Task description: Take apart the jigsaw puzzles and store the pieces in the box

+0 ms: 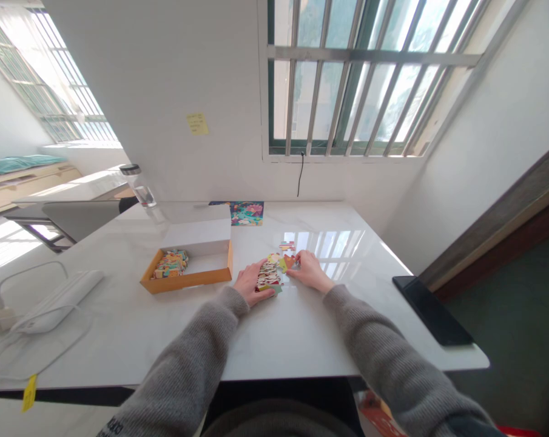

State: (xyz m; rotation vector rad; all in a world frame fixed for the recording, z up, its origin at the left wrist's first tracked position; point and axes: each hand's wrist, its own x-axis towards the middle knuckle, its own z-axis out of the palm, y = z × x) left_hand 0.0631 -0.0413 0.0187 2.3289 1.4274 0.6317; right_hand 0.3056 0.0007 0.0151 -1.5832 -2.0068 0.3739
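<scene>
Joined puzzle pieces (269,274) lie on the white table between my hands. My left hand (252,284) rests along their left edge, thumb and fingers apart, touching the pieces. At their right side, my right hand (311,271) pinches an orange-red puzzle piece (289,261) between thumb and fingers, against the joined part. Just beyond them a small separate group of pieces (287,246) lies flat. To the left, an orange box (186,287) holds a pile of loose pieces (171,264) in its left part.
A colourful picture sheet (247,213) lies near the wall. A glass bottle (144,192) stands at the back left. A power strip (58,301) with cables is at the left, and a black tablet-like object (431,311) lies at the right edge.
</scene>
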